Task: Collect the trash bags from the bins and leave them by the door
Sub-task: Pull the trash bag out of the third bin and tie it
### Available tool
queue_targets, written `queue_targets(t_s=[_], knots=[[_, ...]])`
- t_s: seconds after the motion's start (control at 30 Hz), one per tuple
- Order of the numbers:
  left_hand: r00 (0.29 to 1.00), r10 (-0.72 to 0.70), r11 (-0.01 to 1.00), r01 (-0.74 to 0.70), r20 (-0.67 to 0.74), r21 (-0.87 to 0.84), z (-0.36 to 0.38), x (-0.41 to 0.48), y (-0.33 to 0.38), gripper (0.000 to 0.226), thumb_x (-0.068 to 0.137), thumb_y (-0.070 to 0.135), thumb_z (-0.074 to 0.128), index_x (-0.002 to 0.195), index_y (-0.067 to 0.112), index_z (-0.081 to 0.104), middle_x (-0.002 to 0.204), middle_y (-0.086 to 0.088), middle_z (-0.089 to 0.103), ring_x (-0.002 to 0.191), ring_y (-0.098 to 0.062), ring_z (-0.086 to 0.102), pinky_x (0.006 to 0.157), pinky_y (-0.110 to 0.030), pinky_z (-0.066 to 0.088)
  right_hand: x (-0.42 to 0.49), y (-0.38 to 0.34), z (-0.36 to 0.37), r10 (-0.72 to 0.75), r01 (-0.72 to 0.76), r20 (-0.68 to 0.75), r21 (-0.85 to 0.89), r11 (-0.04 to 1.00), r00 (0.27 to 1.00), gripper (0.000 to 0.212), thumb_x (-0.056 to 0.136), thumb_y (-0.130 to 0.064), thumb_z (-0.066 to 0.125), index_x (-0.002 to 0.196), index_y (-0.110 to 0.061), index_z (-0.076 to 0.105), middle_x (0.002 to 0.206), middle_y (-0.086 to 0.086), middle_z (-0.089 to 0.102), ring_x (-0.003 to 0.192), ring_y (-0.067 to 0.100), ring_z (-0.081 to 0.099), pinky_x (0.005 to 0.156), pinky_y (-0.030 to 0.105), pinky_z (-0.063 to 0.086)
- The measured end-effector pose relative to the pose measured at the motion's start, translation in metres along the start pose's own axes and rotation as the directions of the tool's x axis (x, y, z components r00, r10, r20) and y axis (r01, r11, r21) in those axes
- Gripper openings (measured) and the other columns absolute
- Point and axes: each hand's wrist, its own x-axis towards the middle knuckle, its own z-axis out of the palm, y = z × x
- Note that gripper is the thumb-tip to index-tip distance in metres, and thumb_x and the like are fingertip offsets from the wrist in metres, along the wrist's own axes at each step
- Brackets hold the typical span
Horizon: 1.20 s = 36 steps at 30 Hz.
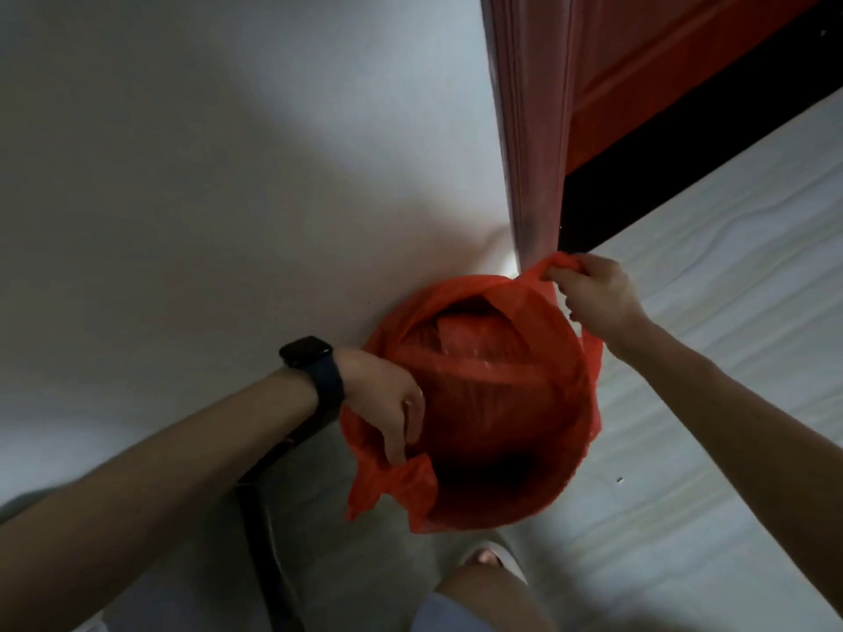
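Note:
A red plastic trash bag (479, 403) lines a round bin standing on the floor against the white wall; the bin itself is hidden by the bag folded over its rim. My left hand (387, 403), with a dark watch on the wrist, pinches the bag's near-left edge, where a handle flap hangs down. At the far right of the rim, my right hand (597, 294) grips another handle of the bag and lifts it slightly. Crumpled red plastic lies inside the bag.
A white wall (228, 175) fills the left. A pinkish curtain (533, 130) hangs right behind the bin. A white mattress (730, 312) with a red headboard (661, 61) runs along the right. My sandalled foot (488, 558) is below the bin, with a dark cable (260, 517) at left.

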Motion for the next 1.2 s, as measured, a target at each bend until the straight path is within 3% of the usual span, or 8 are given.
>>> queue_targets(t_s=[0.13, 0.33, 0.57, 0.7, 0.9, 0.97, 1.07, 1.2], knots=[[0.998, -0.039, 0.992, 0.034, 0.038, 0.124, 0.022, 0.008, 0.005, 0.063, 0.070, 0.061, 0.076, 0.122, 0.030, 0.060, 0.112, 0.015, 0.059, 0.091, -0.004, 0.052, 0.084, -0.022, 0.046, -0.013, -0.026, 0.015, -0.196, 0.196, -0.024, 0.014, 0.980, 0.980, 0.034, 0.070, -0.049, 0.059, 0.084, -0.022, 0.073, 0.081, 0.009, 0.070, 0.084, 0.031, 0.066, 0.080, 0.044, 0.055], [0.968, -0.006, 0.986, 0.047, -0.250, 0.160, 0.031, -0.008, 0.009, 0.022, 0.082, 0.029, 0.074, 0.099, 0.015, 0.071, 0.075, 0.013, 0.061, 0.062, -0.002, 0.054, 0.051, -0.008, 0.040, -0.079, -0.056, 0.009, -0.417, 0.425, 0.081, -0.192, 0.885, 0.905, 0.027, 0.084, -0.037, 0.066, 0.088, -0.011, 0.070, 0.082, 0.003, 0.070, 0.085, 0.021, 0.066, 0.078, 0.036, 0.052], [0.660, 0.218, 0.973, -0.088, -0.719, 0.213, 0.037, -0.072, 0.014, 0.017, 0.088, 0.038, 0.066, 0.087, 0.021, 0.066, 0.077, 0.011, 0.064, 0.077, -0.013, 0.057, 0.065, -0.023, 0.042, -0.173, -0.060, 0.019, -0.284, 0.418, 0.404, -0.295, 0.859, 0.869, 0.039, 0.068, -0.029, 0.080, 0.103, -0.013, 0.071, 0.103, 0.003, 0.073, 0.100, 0.019, 0.068, 0.092, 0.036, 0.053], [0.456, 0.242, 0.970, -0.118, -0.857, 0.211, 0.057, -0.088, 0.022, 0.015, 0.082, 0.031, 0.069, 0.085, 0.018, 0.074, 0.083, 0.009, 0.072, 0.074, -0.008, 0.060, 0.064, -0.024, 0.042, -0.202, -0.044, 0.050, -0.277, 0.408, 0.321, -0.480, 0.777, 0.906, 0.055, 0.077, -0.041, 0.081, 0.120, -0.013, 0.061, 0.109, 0.000, 0.065, 0.105, 0.022, 0.062, 0.090, 0.032, 0.048], [0.398, 0.191, 0.950, -0.304, -0.897, 0.067, 0.083, -0.090, 0.013, 0.008, 0.080, 0.026, 0.072, 0.087, 0.026, 0.076, 0.093, 0.011, 0.074, 0.089, -0.005, 0.066, 0.080, -0.020, 0.048, -0.215, -0.042, 0.083, -0.347, 0.368, 0.140, -0.505, 0.781, 0.928, 0.017, 0.086, -0.039, 0.070, 0.081, -0.023, 0.066, 0.092, 0.006, 0.073, 0.089, 0.025, 0.066, 0.072, 0.029, 0.043], [0.265, 0.023, 0.783, -0.604, -0.964, -0.147, 0.097, -0.071, -0.007, 0.012, 0.079, 0.022, 0.074, 0.087, 0.030, 0.069, 0.097, 0.010, 0.073, 0.093, -0.006, 0.066, 0.090, -0.024, 0.050, -0.219, -0.050, 0.089, -0.379, 0.369, 0.090, -0.511, 0.776, 0.921, 0.013, 0.088, -0.028, 0.063, 0.082, -0.019, 0.069, 0.094, 0.008, 0.075, 0.092, 0.028, 0.067, 0.075, 0.033, 0.048], [0.103, -0.598, 0.314, -0.882, -0.795, -0.350, 0.138, -0.015, -0.033, 0.018, 0.081, 0.021, 0.066, 0.095, 0.028, 0.057, 0.101, -0.003, 0.067, 0.095, -0.023, 0.065, 0.091, -0.039, 0.052, -0.223, -0.069, 0.092, -0.431, 0.375, 0.019, -0.528, 0.762, 0.902, 0.014, 0.086, -0.021, 0.060, 0.084, -0.013, 0.071, 0.094, 0.009, 0.074, 0.093, 0.029, 0.067, 0.080, 0.034, 0.051], [0.471, -0.692, 0.093, -0.694, -0.548, -0.714, 0.195, 0.056, -0.033, 0.050, 0.083, 0.023, 0.058, 0.129, 0.009, 0.047, 0.126, -0.017, 0.056, 0.113, -0.036, 0.056, 0.099, -0.037, 0.045, -0.224, -0.089, 0.099, -0.414, 0.378, 0.061, -0.543, 0.749, 0.908, 0.018, 0.088, -0.021, 0.058, 0.092, -0.010, 0.072, 0.097, 0.010, 0.074, 0.096, 0.029, 0.066, 0.086, 0.038, 0.051]])
